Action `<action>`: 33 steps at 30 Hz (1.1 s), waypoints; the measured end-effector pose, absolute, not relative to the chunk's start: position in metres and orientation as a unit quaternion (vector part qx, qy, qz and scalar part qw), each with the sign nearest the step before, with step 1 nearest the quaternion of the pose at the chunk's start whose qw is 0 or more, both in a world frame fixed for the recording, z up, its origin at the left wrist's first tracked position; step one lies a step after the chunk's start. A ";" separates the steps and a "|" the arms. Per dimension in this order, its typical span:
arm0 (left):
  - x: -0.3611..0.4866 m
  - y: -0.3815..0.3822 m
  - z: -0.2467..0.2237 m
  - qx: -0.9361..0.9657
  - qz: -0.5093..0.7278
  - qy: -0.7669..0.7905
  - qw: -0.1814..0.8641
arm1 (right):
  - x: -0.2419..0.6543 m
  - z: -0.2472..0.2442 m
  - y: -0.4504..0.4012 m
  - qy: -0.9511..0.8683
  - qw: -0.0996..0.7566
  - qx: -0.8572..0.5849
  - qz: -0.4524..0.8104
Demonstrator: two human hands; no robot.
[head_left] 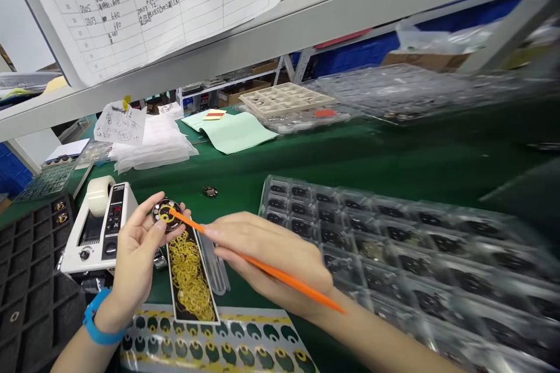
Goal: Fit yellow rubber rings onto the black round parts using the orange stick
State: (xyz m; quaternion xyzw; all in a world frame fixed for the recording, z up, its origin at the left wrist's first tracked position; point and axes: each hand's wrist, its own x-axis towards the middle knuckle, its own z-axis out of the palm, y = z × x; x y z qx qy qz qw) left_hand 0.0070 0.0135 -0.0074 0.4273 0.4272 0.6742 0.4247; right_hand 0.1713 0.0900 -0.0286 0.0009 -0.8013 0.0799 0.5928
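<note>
- Orange pointed stick [192,227], held in the closed fingers of the right hand [266,259], its shaft running back past the palm and its tip reaching the round black disc [165,215].
- That disc sits between the thumb and curled fingers of the left hand [135,250], gripped by its edge, with a yellow ring [165,215] lying on its face where the stick's tip meets it.
- Just below both sets of fingers, a black strip [191,297] carries a heap of thin yellow rings [188,277].
- Just above the left fingertips, a small dark round part [210,191] lies alone on the green mat [350,163].
- Beyond the left hand's fingers stands a white electronic tape dispenser [102,227] with a tape roll [100,196]; a blue wristband [98,319] circles the left wrist.
- Under the right hand's fingers and out to the right spreads a clear plastic tray [394,250] of black parts.
- Below the hands lies a printed sheet of yellow-and-black labels [214,341]; left of them, a black foam tray [30,285].
</note>
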 end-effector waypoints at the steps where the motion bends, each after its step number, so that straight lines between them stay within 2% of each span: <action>1: 0.009 0.013 -0.009 0.432 0.671 0.428 0.425 | 0.169 -0.030 0.089 -0.788 0.606 -0.016 0.104; 6: 0.015 0.014 -0.017 0.442 0.671 0.422 0.421 | 0.160 -0.037 0.087 -0.764 0.634 -0.028 0.118; 15: 0.010 0.020 -0.018 0.411 0.667 0.433 0.446 | 0.167 -0.035 0.095 -0.835 0.534 0.035 -0.125; 17: 0.008 0.021 -0.020 0.412 0.668 0.439 0.439 | 0.171 -0.030 0.092 -0.841 0.531 0.028 -0.096; 22: 0.009 0.023 -0.025 0.449 0.661 0.462 0.385 | 0.179 -0.027 0.083 -0.772 0.618 -0.074 0.128; 24: 0.011 0.022 -0.024 0.472 0.653 0.465 0.367 | 0.181 -0.029 0.081 -0.749 0.629 -0.117 0.171; 27: 0.015 0.022 -0.021 0.489 0.649 0.469 0.346 | 0.181 -0.033 0.082 -0.745 0.629 -0.151 0.164; 33: 0.016 0.022 -0.022 0.495 0.635 0.501 0.317 | 0.169 -0.039 0.080 -0.767 0.618 -0.083 0.150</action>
